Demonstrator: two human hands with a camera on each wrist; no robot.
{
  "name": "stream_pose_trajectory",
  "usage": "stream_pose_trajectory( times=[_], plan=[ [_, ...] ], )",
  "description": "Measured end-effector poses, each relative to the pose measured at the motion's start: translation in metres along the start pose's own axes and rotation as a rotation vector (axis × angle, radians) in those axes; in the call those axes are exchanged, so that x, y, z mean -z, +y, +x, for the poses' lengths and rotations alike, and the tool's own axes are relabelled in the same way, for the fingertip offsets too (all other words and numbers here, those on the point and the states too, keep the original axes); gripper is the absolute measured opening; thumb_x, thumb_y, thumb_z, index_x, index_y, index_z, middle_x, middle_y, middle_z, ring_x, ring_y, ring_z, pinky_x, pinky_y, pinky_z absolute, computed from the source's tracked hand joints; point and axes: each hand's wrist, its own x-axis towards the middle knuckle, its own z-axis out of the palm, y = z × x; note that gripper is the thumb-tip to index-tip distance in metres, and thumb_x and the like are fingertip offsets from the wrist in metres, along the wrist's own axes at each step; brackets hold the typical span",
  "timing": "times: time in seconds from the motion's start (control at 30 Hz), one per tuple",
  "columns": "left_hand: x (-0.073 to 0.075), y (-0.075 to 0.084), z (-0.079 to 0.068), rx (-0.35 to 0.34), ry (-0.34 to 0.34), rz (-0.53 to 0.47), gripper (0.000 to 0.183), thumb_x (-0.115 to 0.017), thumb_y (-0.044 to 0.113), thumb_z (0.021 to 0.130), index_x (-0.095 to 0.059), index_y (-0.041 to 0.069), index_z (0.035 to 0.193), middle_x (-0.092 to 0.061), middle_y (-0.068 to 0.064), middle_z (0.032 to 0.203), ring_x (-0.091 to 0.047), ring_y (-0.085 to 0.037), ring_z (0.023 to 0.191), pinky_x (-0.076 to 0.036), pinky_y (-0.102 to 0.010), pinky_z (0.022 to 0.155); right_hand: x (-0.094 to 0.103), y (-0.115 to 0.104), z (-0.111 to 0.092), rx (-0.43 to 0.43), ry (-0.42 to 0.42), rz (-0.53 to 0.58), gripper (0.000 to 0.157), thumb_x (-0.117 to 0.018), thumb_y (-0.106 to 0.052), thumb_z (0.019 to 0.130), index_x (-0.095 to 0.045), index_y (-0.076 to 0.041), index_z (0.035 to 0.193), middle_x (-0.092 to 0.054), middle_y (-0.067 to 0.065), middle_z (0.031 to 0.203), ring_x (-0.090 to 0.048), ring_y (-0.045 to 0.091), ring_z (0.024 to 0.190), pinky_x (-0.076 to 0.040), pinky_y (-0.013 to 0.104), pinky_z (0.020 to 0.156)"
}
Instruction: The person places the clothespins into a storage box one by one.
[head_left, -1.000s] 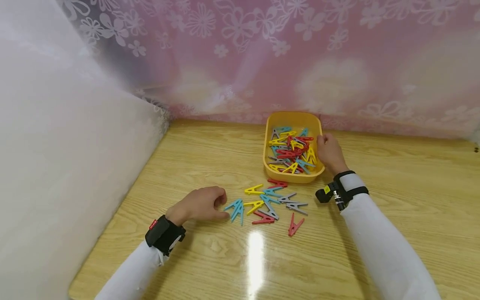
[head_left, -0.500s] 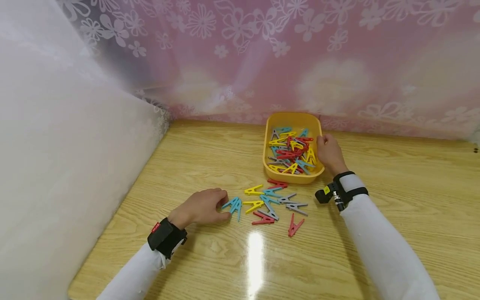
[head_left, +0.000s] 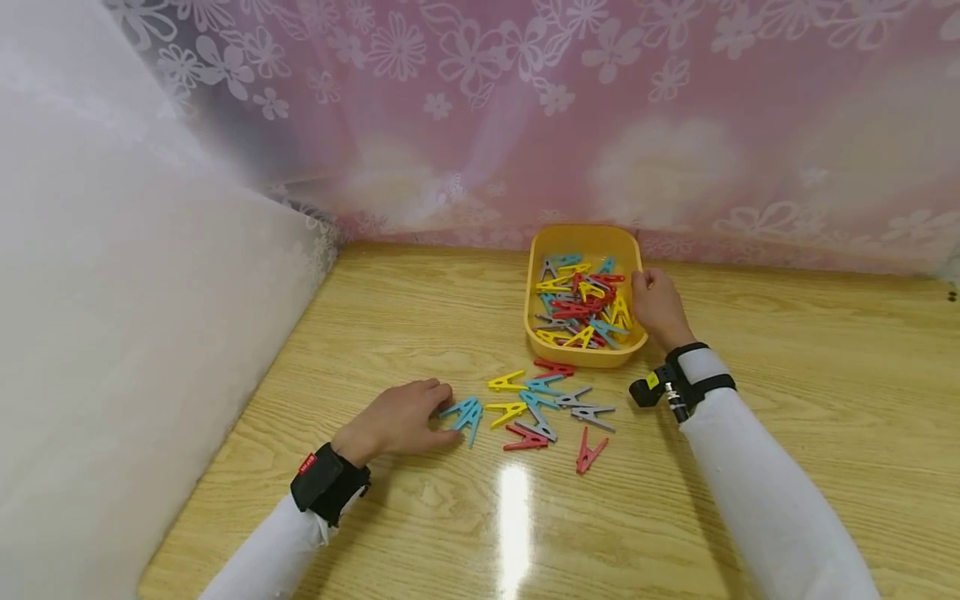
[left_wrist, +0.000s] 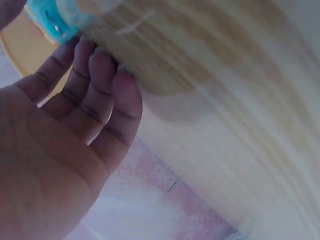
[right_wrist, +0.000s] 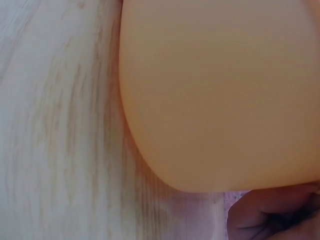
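Note:
In the head view my left hand (head_left: 397, 419) is low over the table, thumb and fingers spread around two light-blue clothespins (head_left: 467, 413) that lie overlapping. The left wrist view has its fingertips right at a blue clothespin (left_wrist: 52, 20), the thumb apart at the upper left corner. My right hand (head_left: 658, 307) grips the right rim of a yellow plastic basket (head_left: 585, 357) full of red, yellow, blue and grey clothespins (head_left: 576, 308). Basket wall (right_wrist: 215, 100) fills most of the right wrist view, with part of the curled hand (right_wrist: 272, 212) below it.
More clothespins lie loose in front of the basket, among them a yellow one (head_left: 507, 413), a grey one (head_left: 593, 415) and a red one (head_left: 591, 451). Behind the wooden table (head_left: 405, 308) hangs a pink flowered curtain (head_left: 480, 125); a white sheet (head_left: 150, 292) borders the left side.
The two blue clothespins have shifted slightly left and now lie closer within my left hand's thumb and fingers. My right hand and the basket have stayed in place.

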Motion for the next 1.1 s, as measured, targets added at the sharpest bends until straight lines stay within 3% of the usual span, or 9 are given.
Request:
stream_pose_trajectory(
  times=[0.2, 0.5, 1.1],
  plan=[
    [0.0013, -0.0044, -0.0021, 0.021, -0.028, -0.072, 0.022, -0.061, 0.040, 0.088, -0.056, 0.021, 0.099, -0.049, 0.007, 0.086, -0.046, -0.011, 0.071, -0.038, -0.029, 0.066, -0.0003, 0.0003, -0.0001, 0.011, -0.002, 0.003, 0.053, -0.022, -0.039, 0.105, -0.037, 0.007, 0.127, -0.040, 0.019, 0.106, -0.043, 0.030, 0.093, -0.038, 0.031, 0.068],
    [0.0014, -0.0062, -0.0017, 0.021, -0.034, -0.105, 0.018, -0.061, 0.034, 0.089, -0.057, 0.020, 0.099, -0.050, 0.006, 0.086, -0.046, -0.012, 0.072, -0.039, -0.031, 0.067, -0.0013, 0.0010, 0.0000, 0.012, -0.005, 0.008, 0.053, -0.022, -0.039, 0.105, -0.037, 0.006, 0.127, -0.041, 0.019, 0.109, -0.042, 0.030, 0.094, -0.038, 0.032, 0.069],
    [0.0002, -0.0026, 0.0018, 0.001, -0.009, -0.037, 0.029, -0.058, 0.048, 0.091, -0.053, 0.019, 0.091, -0.046, 0.003, 0.079, -0.043, -0.012, 0.067, -0.036, -0.030, 0.062, -0.0013, 0.0015, 0.0008, 0.022, 0.004, 0.005, 0.054, -0.022, -0.038, 0.105, -0.039, 0.007, 0.127, -0.041, 0.019, 0.105, -0.043, 0.030, 0.090, -0.038, 0.032, 0.067]
  ],
)
